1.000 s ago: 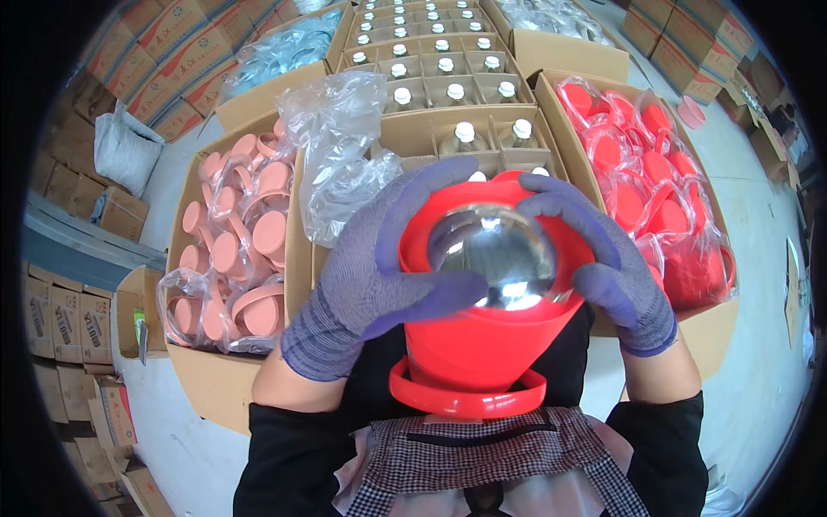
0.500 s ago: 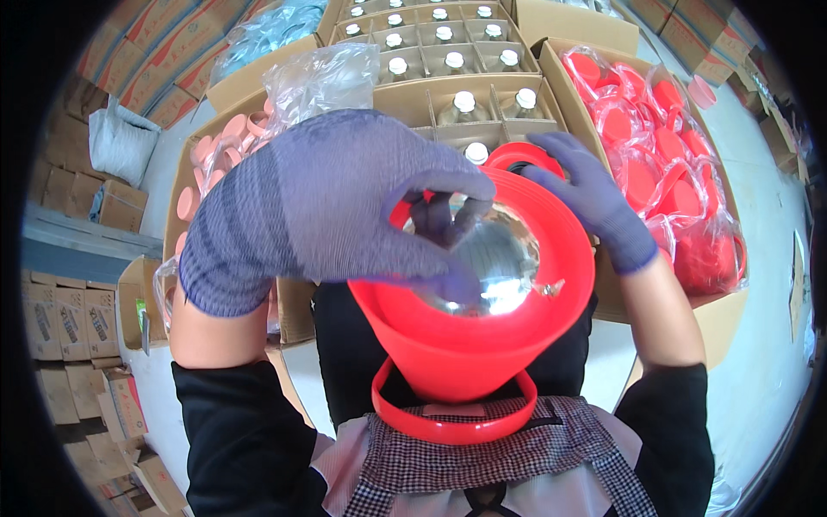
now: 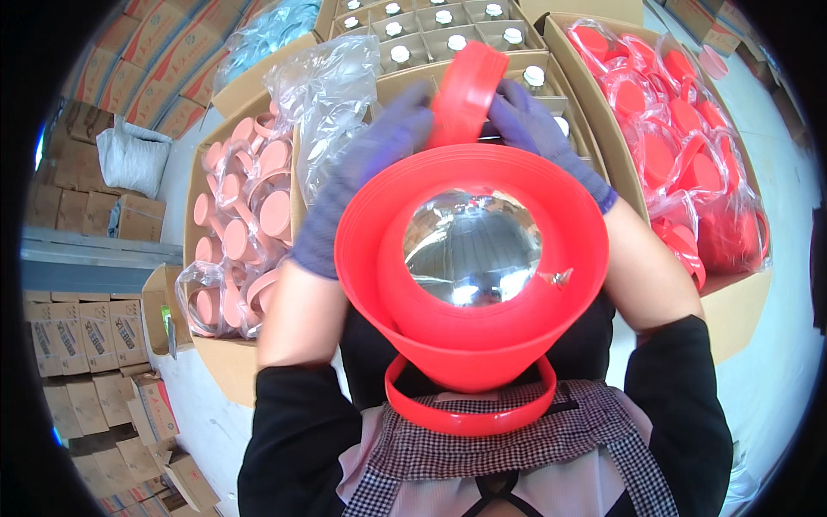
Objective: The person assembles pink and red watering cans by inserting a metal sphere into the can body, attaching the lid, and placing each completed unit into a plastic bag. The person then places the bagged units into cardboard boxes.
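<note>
On my lap a large red flask body (image 3: 362, 215) lies with its open wide end up. Down inside it shows the rounded end of a mirrored glass liner (image 3: 474, 250), with a small pointed tip at its right side. A red loop handle (image 3: 469, 422) curves out toward my waist. Beyond the body, my left hand (image 3: 370, 155) and my right hand (image 3: 538, 129), both in purple-grey gloves, are closed on a round red flask part (image 3: 465, 90) tilted on its side. The flask body partly covers my left hand. A dark bit shows under the part by my right fingers.
A carton of pink flask parts (image 3: 237, 233) stands at the left and one of red bagged parts (image 3: 680, 146) at the right. Ahead are partitioned cartons with several white-tipped glass liners (image 3: 444, 17). Clear plastic bags (image 3: 332, 103) hang over the left carton's edge.
My left hand has left the mirrored liner and moved forward to the red part. The part has been raised and tilted, with both hands on it now.
</note>
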A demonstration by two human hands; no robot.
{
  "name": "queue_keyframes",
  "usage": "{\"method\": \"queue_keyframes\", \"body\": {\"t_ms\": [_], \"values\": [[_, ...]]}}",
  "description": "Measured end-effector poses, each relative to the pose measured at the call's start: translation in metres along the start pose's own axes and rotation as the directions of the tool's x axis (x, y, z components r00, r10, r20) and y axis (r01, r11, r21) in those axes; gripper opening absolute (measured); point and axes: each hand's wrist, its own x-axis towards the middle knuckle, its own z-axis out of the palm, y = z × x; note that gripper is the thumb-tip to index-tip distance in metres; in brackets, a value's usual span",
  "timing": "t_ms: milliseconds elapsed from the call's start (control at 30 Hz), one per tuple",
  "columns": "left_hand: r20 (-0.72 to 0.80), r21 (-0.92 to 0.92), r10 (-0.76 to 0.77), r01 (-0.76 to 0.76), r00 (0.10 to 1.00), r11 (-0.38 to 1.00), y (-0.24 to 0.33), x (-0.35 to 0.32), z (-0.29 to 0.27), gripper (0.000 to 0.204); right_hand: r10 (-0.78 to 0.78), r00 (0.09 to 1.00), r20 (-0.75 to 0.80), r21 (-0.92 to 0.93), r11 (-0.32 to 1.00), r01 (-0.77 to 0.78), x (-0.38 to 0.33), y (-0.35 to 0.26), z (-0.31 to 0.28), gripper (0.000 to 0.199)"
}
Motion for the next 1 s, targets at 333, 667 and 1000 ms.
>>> {"method": "queue_keyframes", "body": {"t_ms": [333,667,1000], "values": [[0.128,0.042,0.311,-0.318,0.942,0.947,0.105,-0.032,0.033,0.064,-0.086,0.989,-0.119,0.165,0.981,0.105,-0.054,-0.056,-0.057,0.045],[0.591,0.44,0.311,-0.621,0.744,0.649,0.115,-0.033,0.008,0.03,-0.324,0.946,0.002,-0.007,0.946,0.324,-0.062,-0.142,-0.064,0.053],[0.298,0.896,0.167,-0.336,0.94,0.291,0.133,-0.063,0.089,0.051,-0.297,0.954,0.053,0.798,0.586,0.138,-0.023,-0.043,-0.024,0.034]]}}
